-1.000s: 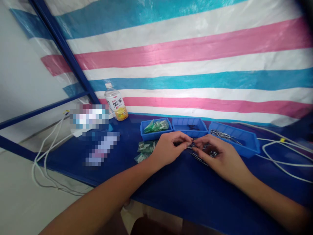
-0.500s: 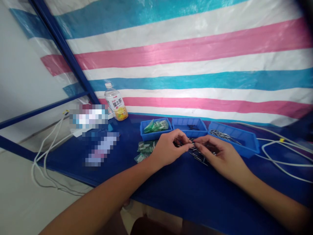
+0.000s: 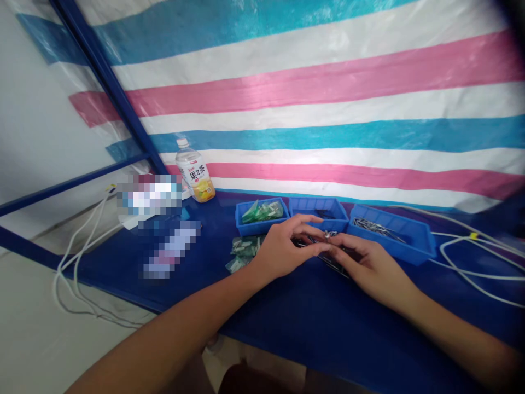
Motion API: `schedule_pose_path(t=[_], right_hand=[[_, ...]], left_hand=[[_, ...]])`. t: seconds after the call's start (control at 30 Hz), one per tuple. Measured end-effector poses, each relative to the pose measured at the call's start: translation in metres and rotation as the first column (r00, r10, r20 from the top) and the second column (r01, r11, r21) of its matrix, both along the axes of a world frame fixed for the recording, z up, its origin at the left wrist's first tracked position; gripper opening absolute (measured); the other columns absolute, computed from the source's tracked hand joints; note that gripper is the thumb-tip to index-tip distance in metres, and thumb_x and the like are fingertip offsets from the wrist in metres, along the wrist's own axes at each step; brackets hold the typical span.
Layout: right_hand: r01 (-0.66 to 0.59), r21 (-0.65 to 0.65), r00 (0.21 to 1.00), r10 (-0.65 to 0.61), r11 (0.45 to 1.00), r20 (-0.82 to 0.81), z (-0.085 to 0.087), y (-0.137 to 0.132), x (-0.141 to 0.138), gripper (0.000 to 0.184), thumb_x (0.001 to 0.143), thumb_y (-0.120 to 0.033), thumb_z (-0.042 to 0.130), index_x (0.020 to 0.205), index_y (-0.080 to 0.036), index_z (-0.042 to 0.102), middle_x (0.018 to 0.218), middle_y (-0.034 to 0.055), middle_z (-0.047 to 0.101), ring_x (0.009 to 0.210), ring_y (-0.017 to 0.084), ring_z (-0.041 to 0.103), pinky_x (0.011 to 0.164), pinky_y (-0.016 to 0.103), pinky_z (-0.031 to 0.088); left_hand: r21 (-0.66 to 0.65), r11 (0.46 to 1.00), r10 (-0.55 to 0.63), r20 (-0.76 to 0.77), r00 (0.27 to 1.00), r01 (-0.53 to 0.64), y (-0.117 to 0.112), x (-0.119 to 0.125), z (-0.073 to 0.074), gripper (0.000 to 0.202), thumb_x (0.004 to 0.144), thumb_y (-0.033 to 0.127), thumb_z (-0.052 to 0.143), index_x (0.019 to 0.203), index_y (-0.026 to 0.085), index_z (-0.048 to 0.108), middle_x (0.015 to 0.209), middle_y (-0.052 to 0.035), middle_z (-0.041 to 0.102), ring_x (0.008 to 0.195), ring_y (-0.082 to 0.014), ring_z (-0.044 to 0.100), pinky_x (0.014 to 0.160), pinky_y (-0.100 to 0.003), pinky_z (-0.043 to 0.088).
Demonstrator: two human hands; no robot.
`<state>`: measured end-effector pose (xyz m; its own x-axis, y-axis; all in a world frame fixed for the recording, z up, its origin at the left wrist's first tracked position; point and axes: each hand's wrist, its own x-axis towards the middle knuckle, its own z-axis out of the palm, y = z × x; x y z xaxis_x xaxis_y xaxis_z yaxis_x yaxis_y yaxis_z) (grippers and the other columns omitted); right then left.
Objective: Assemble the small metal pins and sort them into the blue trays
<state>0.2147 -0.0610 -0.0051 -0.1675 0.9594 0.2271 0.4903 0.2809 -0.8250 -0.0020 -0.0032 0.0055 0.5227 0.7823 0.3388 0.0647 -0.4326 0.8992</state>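
My left hand (image 3: 283, 249) and my right hand (image 3: 371, 265) meet at the fingertips just above the table. A small shiny metal piece (image 3: 327, 234) shows between them, too small to identify. The right thumb and forefinger pinch at it. On the left, the thumb and a finger close in on the same spot while the forefinger stretches out above. Under the hands lies a pile of thin dark and silver rods (image 3: 334, 265), partly covered by the fingers. Left of it are small clear bags of pieces (image 3: 241, 248), partly hidden by my left hand.
Behind stand three blue bins: one with green-tinted bags (image 3: 262, 210), one with a few dark pieces (image 3: 322, 213), one with thin metal rods (image 3: 377, 227). A drink bottle (image 3: 196, 172) stands at the back left. White cables (image 3: 463, 269) run along the right.
My left forefinger has lifted and stretched out from its pinch. The shiny metal piece now shows between the fingertips. The bins, bags and bottle are unmoved.
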Motion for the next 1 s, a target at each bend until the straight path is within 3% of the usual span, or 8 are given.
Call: schedule_pose_path(t=[0.13, 0.27, 0.37, 0.47, 0.63, 0.77, 1.0], right_hand=[[0.036, -0.217, 0.953, -0.099, 0.976, -0.287, -0.003, 0.006, 0.001, 0.037, 0.101, -0.06, 0.065, 0.098, -0.025, 0.075, 0.079, 0.0013, 0.07, 0.061, 0.015, 0.058, 0.052, 0.027, 0.045], [0.134, -0.295, 0.755, -0.29, 0.946, -0.588, -0.001, 0.014, 0.005, 0.035, 0.092, -0.056, 0.078, 0.105, -0.024, 0.075, 0.079, 0.0012, 0.068, 0.062, 0.014, 0.056, 0.044, 0.022, 0.038], [0.184, -0.334, 0.618, -0.373, 0.924, -0.692, 0.0, 0.018, 0.01, 0.033, 0.088, -0.05, 0.083, 0.106, -0.023, 0.076, 0.074, 0.0003, 0.064, 0.059, 0.014, 0.055, 0.039, 0.021, 0.035], [0.216, -0.389, 0.544, -0.441, 0.896, -0.713, 0.001, 0.02, 0.015, 0.031, 0.088, -0.049, 0.083, 0.1, -0.021, 0.077, 0.07, 0.0009, 0.063, 0.055, 0.013, 0.054, 0.035, 0.02, 0.031], [0.16, -0.444, 0.589, -0.446, 0.882, -0.674, 0.003, 0.017, 0.012, 0.036, 0.09, -0.055, 0.079, 0.088, -0.019, 0.076, 0.059, 0.0007, 0.06, 0.045, 0.011, 0.046, 0.035, 0.021, 0.027], [0.11, -0.396, 0.656, -0.366, 0.912, -0.66, 0.005, 0.012, 0.006, 0.034, 0.09, -0.053, 0.08, 0.089, -0.02, 0.076, 0.059, 0.0012, 0.062, 0.048, 0.013, 0.051, 0.039, 0.022, 0.031], [0.054, -0.361, 0.731, -0.284, 0.931, -0.62, 0.006, 0.009, -0.001, 0.047, 0.087, -0.065, 0.08, 0.091, -0.019, 0.075, 0.062, 0.0023, 0.065, 0.049, 0.013, 0.055, 0.041, 0.022, 0.033]], left_hand=[[0.167, 0.985, 0.045, -0.092, 0.995, -0.029, 0.002, -0.001, -0.003, 0.047, 0.093, 0.028, 0.079, 0.138, 0.023, 0.066, 0.125, -0.0079, 0.082, 0.107, -0.0236, 0.079, 0.105, -0.041, 0.061], [0.411, 0.911, 0.08, -0.271, 0.959, 0.04, 0.007, -0.002, -0.012, 0.032, 0.098, 0.034, 0.074, 0.127, 0.021, 0.074, 0.131, -0.0093, 0.079, 0.126, -0.0288, 0.072, 0.116, -0.048, 0.054], [0.479, 0.864, 0.056, -0.399, 0.915, 0.155, 0.011, -0.003, -0.02, 0.034, 0.099, 0.034, 0.072, 0.13, 0.02, 0.074, 0.135, -0.0115, 0.077, 0.129, -0.0298, 0.069, 0.114, -0.049, 0.053], [0.491, 0.846, 0.051, -0.464, 0.885, 0.209, 0.014, -0.004, -0.023, 0.031, 0.101, 0.032, 0.069, 0.13, 0.019, 0.074, 0.132, -0.0117, 0.078, 0.126, -0.0285, 0.07, 0.112, -0.048, 0.053], [0.483, 0.847, 0.057, -0.499, 0.865, 0.222, 0.017, -0.004, -0.023, 0.021, 0.104, 0.024, 0.064, 0.12, 0.022, 0.078, 0.123, -0.0075, 0.081, 0.117, -0.025, 0.073, 0.105, -0.043, 0.054], [0.479, 0.856, 0.098, -0.519, 0.849, 0.194, 0.017, -0.004, -0.023, 0.018, 0.102, 0.024, 0.067, 0.115, 0.022, 0.079, 0.119, -0.0068, 0.082, 0.113, -0.0259, 0.074, 0.1, -0.042, 0.053], [0.483, 0.866, 0.156, -0.506, 0.848, 0.129, 0.014, -0.005, -0.022, 0.025, 0.101, 0.016, 0.064, 0.121, 0.021, 0.078, 0.124, -0.0046, 0.082, 0.113, -0.0246, 0.076, 0.102, -0.042, 0.056]])
